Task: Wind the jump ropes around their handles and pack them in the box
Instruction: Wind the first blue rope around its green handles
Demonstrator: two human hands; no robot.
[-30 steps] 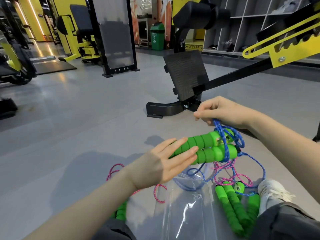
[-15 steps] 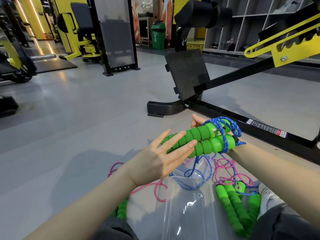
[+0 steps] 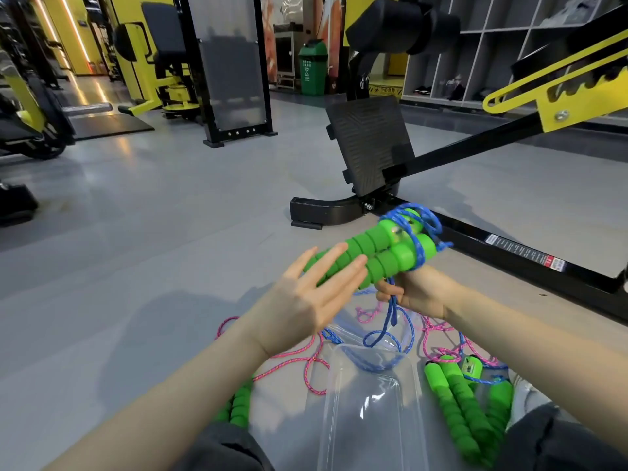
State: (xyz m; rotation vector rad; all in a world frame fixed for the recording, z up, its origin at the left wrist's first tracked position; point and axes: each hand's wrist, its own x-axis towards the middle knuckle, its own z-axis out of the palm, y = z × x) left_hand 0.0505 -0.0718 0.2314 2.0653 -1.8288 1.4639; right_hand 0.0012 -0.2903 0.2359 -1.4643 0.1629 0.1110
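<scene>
Paired green handles at frame centre, tilted up to the right, with blue rope looped round their upper end. Fingers of left hand lie straight and spread against the handles. The right hand was behind the handles 0.5 s ago; it is now below them, pinching the rope. Clear box at lower centre.

Bench frame blocks right; left floor seemingly passable.
</scene>
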